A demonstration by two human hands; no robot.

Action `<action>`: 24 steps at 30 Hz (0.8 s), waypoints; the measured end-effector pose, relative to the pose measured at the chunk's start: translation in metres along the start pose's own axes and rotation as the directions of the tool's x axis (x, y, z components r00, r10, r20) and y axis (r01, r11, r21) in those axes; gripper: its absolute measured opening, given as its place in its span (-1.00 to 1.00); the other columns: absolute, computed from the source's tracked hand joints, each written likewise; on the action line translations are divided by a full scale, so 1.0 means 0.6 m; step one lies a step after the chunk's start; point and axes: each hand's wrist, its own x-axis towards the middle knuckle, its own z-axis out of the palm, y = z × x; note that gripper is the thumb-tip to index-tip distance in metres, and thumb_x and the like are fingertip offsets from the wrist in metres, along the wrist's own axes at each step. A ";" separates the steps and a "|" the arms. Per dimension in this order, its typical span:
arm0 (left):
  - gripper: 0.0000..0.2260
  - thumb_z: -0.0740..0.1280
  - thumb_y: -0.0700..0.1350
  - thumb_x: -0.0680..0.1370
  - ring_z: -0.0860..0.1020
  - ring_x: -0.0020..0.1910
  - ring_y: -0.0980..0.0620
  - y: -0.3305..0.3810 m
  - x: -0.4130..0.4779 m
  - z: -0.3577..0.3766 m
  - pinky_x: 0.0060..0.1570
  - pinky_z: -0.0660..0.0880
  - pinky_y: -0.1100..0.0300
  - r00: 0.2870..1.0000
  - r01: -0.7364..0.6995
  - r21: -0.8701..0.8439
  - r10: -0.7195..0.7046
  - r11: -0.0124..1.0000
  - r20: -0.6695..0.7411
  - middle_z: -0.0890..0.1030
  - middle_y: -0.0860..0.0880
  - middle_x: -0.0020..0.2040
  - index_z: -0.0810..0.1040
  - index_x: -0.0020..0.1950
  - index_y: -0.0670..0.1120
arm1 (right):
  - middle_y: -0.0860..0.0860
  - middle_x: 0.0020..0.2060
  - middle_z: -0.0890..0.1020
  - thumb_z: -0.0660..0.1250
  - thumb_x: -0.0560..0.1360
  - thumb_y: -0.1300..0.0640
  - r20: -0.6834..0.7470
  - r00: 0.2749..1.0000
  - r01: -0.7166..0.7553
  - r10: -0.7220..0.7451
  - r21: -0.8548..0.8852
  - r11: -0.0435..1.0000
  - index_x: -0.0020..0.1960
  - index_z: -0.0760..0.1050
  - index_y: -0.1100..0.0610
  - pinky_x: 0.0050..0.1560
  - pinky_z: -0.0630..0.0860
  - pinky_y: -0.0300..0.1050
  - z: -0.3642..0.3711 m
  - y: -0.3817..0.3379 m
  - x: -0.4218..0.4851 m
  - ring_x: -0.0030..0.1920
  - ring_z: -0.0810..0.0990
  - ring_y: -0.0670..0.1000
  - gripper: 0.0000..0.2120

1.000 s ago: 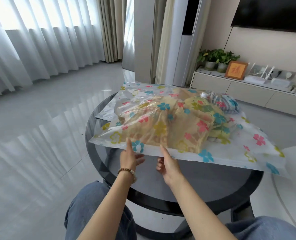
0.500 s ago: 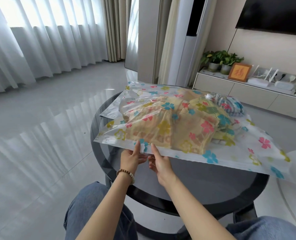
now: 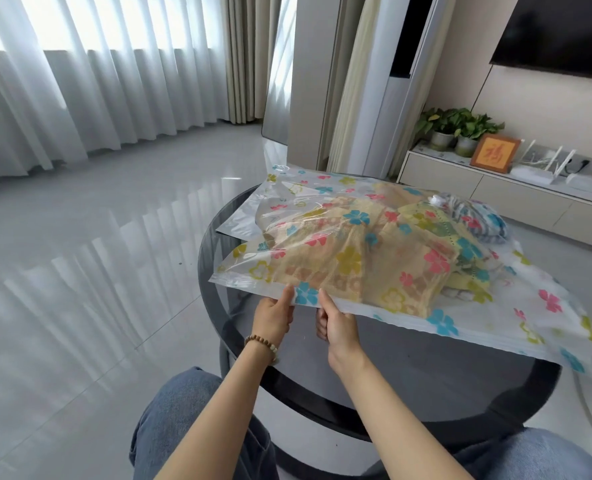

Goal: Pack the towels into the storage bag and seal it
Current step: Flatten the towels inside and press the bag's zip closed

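Note:
A clear storage bag [image 3: 516, 306] printed with coloured flowers lies across the round dark glass table [image 3: 408, 382]. Inside it sit yellow patterned towels [image 3: 343, 261] and a striped blue-grey towel [image 3: 478, 220] at the far side. My left hand [image 3: 273, 317] pinches the bag's near edge, thumb on top, close to the left corner. My right hand [image 3: 336, 323] pinches the same edge just to the right of it, a blue flower between the two thumbs. The near edge is lifted slightly off the table.
A second flat clear bag [image 3: 242, 220] lies under the far left of the packed one. A low TV cabinet [image 3: 495, 192] with plants and a framed picture stands at the right. My knees in jeans are below the table's near rim. Glossy tiled floor lies to the left.
Both hands have slid left along the bag's near edge and come closer together. The bag stays in place on the table.

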 end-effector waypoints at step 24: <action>-0.62 0.27 -0.05 0.54 0.19 -0.69 0.19 0.025 0.027 -0.103 -0.63 0.12 0.35 0.972 0.012 -0.107 -0.037 0.994 -0.234 0.25 0.14 -0.68 0.27 -0.46 -0.03 | -0.10 -0.57 0.25 0.33 0.52 0.04 0.001 0.998 -0.069 0.069 0.045 0.997 -0.42 0.21 0.00 -0.55 0.14 -0.32 0.112 0.020 0.005 -0.59 0.18 -0.15 -0.59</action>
